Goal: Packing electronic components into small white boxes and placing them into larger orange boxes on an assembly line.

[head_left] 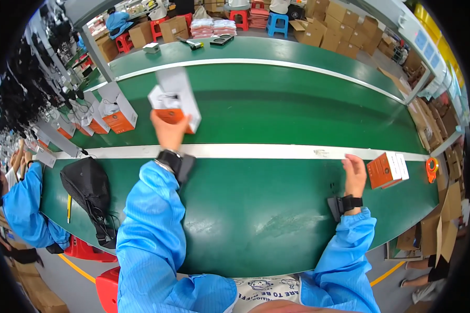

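Orange-and-white cardboard carton (pixel 175 99), small and oblong, is held up over the far green belt by the left hand (pixel 168 130), fingers clamped round its lower end; it is blurred, so it appears to be mid-carry. Second carton of the same kind (pixel 387 169) lies on its side at the right end of the green counter (pixel 245 219), against the white dividing strip (pixel 256 151). Right hand (pixel 354 175) sits just beside that carton, fingers loosely curled, nothing pinched; contact cannot be told. More matching cartons (pixel 115 112) stand in a row at far left on the belt. Black pouch with cord (pixel 89 190) and a yellow pencil (pixel 69 207) lie near left. Another person in a blue sleeve (pixel 23 206) works at far left.

Judgement: step in hand is passing one carton onto the belt line; next calls for a level set-down beside the row, then a firm grasp on the right-hand carton.
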{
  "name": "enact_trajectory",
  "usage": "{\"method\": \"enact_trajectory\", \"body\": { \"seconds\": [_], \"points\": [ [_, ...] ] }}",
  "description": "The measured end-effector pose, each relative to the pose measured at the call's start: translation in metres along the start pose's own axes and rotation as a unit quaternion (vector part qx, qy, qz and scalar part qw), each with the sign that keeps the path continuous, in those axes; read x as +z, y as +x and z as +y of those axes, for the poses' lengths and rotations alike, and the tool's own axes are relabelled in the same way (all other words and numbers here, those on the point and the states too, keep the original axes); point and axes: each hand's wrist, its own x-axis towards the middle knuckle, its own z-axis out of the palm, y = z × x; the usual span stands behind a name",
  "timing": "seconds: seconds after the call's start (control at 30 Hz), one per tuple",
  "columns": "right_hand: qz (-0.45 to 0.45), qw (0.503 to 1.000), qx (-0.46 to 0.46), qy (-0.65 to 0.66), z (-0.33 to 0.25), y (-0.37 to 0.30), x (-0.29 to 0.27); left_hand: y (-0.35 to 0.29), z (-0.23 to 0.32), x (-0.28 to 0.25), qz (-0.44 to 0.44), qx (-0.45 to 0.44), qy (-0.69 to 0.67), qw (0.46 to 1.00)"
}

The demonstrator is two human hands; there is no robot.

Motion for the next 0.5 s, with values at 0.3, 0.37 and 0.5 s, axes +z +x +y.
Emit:
{"method": "enact_trajectory", "body": {
  "seconds": [0.3,0.37,0.5],
  "points": [
    [-0.250,0.954,-0.164,0.014,-0.078,-0.068,0.067,-0.177,0.129,0.023,-0.295,0.087,-0.033,0.951],
    [-0.230,0.962,-0.147,0.012,-0.070,-0.069,0.063,-0.190,0.133,0.024,-0.353,0.119,-0.115,0.921],
    [-0.183,0.976,-0.111,0.033,-0.065,-0.067,0.063,-0.193,0.142,0.039,-0.373,0.182,-0.195,0.889]
  ]
}}
